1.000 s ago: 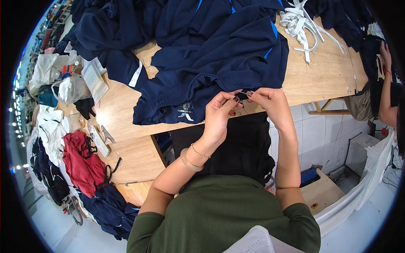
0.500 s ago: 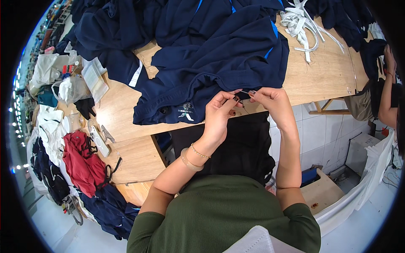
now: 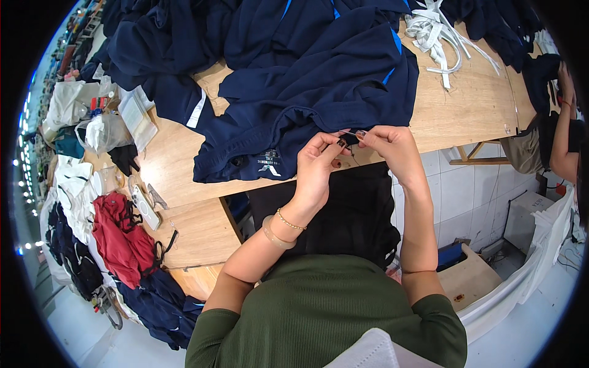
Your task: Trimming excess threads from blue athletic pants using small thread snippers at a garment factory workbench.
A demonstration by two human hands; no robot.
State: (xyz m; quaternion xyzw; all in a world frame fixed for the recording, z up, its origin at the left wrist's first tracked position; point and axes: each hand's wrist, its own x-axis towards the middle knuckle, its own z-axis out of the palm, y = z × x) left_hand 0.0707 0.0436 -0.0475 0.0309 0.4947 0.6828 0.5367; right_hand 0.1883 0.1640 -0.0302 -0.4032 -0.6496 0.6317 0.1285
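Note:
A navy garment [image 3: 319,92] with bright blue insets lies on the table, its gathered waistband towards me. My left hand [image 3: 318,165] is closed at the near edge of the waistband, thumb and fingers pinched together. Close beside it my right hand [image 3: 392,150] also pinches, its fingertips almost meeting the left ones. Something thin and pale shows between the two sets of fingertips, too small to name. Short dark threads hang just under the fingers. The garment's printed inner label area [image 3: 268,164] faces up, left of my hands.
White flat cords [image 3: 432,37] lie in a tangle at the far right of the wooden table [image 3: 466,110]. More navy garments are heaped at the back. To the left are plastic bags [image 3: 101,132], a red cloth item [image 3: 119,236] and a white phone-like object [image 3: 144,208]. Another person's arm [image 3: 565,141] shows at far right.
My right hand has shifted slightly left, its fingertips nearer to those of my left hand. The left hand and the garment stay nearly in place.

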